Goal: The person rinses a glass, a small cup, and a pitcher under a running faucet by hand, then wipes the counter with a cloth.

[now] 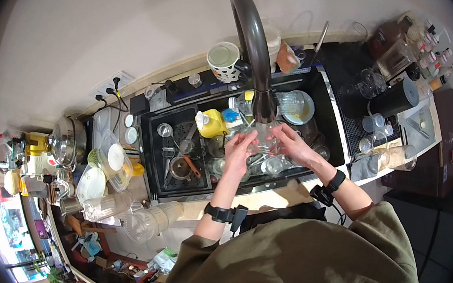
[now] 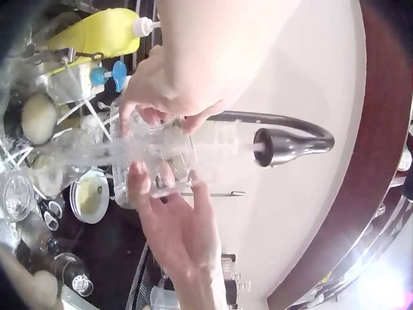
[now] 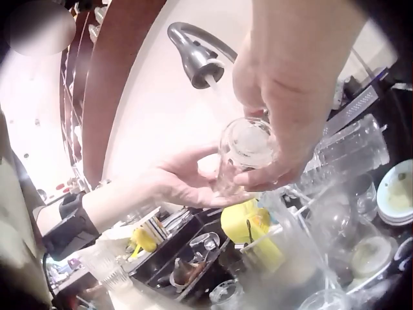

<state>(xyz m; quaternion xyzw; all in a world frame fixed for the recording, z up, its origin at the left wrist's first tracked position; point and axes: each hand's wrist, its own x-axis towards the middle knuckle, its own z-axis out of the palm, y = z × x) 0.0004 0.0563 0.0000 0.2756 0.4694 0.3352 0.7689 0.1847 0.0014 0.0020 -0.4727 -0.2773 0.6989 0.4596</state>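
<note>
Both hands hold a clear glass vessel (image 3: pixel 248 143) under the dark faucet (image 1: pixel 251 38), above the sink. Water runs from the spout (image 2: pixel 274 147) over the glass in the left wrist view. The left hand (image 1: pixel 240 150) grips one side of it, and the right hand (image 1: pixel 292 143) grips the other. Seen by the left wrist camera, the left hand (image 2: pixel 169 87) has its fingertips on the glass from above and the right hand (image 2: pixel 181 226) from below. The vessel's exact shape is blurred by water.
The sink holds glassware, a yellow bottle (image 1: pixel 211 123), plates (image 1: pixel 306 111) and, in a black tray at left, a strainer (image 1: pixel 180 169). A patterned mug (image 1: pixel 224 63) and a sponge (image 1: pixel 286 58) stand behind it. Glass jars (image 1: pixel 151 220) line the counter's left.
</note>
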